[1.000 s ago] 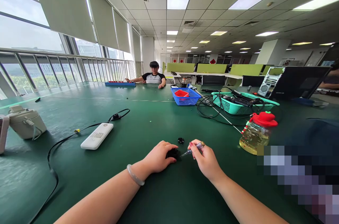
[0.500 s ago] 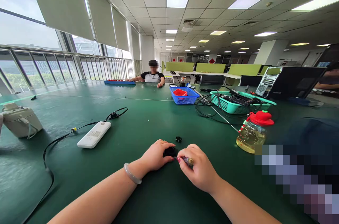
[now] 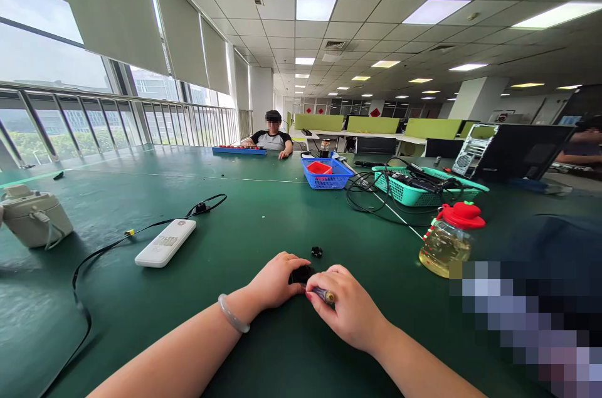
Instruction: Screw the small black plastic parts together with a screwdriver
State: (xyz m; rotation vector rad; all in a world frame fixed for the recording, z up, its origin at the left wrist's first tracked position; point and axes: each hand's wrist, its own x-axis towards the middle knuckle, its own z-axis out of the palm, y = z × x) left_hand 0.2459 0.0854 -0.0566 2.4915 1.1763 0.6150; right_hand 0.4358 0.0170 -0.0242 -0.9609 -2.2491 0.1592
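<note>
My left hand rests on the green table with its fingers closed round a small black part, whose exact kind I cannot make out. A pale bangle circles that wrist. My right hand pinches a slim screwdriver with a purplish, brass-ended handle. The screwdriver's front end points at the black part; its tip is hidden behind my fingers. Just beyond both hands lies another small black piece, touched by neither.
A white power bank and black cable lie left, near a beige case. To the right stand a red-lidded jar, a teal basket of cables and a blue basket. Across the table, a person sits beside a blue tray.
My right hand has shifted slightly left with the screwdriver, closer to my left hand and the black part. Across the table, the blue tray has slid right toward the seated person.
</note>
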